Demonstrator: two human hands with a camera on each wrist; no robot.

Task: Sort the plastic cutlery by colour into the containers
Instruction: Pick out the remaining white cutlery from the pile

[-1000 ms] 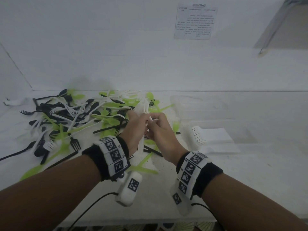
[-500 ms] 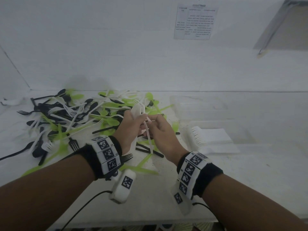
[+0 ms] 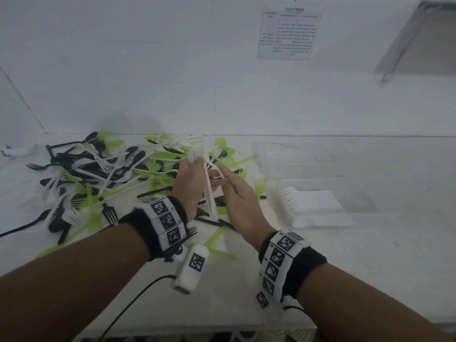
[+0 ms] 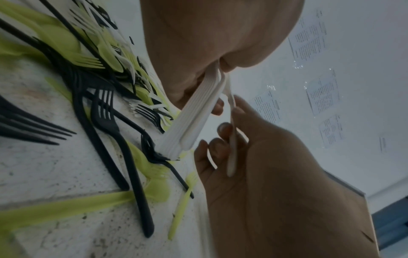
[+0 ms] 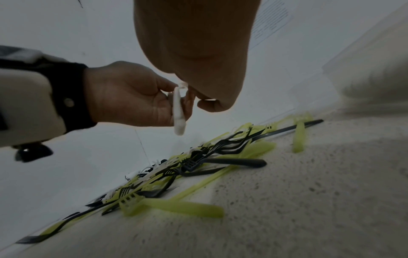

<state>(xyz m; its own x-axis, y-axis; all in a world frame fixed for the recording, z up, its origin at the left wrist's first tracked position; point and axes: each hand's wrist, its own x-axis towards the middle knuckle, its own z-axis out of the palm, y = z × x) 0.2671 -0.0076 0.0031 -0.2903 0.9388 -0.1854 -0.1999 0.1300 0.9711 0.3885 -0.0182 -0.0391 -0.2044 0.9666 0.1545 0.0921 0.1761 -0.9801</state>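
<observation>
**White forks gathered in hand above the mixed pile**

Nearest to me, two forearms are reaching out over the speckled white counter [image 3: 345, 267], each wearing a black wristband with square printed markers. Just past the bands, the left hand [image 3: 188, 183] is clamping a neat stack of white forks [image 3: 208, 191]; the handles are running down through the palm and out below it, the tines are sticking up past the fingertips, and the fingers are curling round the bundle with the thumb pressing against its side. The stack is hanging clear of the counter.

Right beside it, the right hand [image 3: 238, 196] is gripping a single white fork [image 4: 232, 139]. The left wrist view is showing its handle lying across the inside of the curled fingers [image 4: 223, 129], its upper end leaning in against the top of the stack. Thumb and forefinger are stretching towards the bundle.

Beneath and beyond the hands, a tangled heap of black, green and white cutlery [image 3: 103, 174] is sprawling across the left half of the counter. Off to the right, a clear container [image 3: 357, 191] is holding a row of white forks [image 3: 296, 201] lying on their sides, with a second clear container [image 3: 291, 156] sitting just behind it. A printed sheet [image 3: 290, 33] is hanging on the far wall.
</observation>
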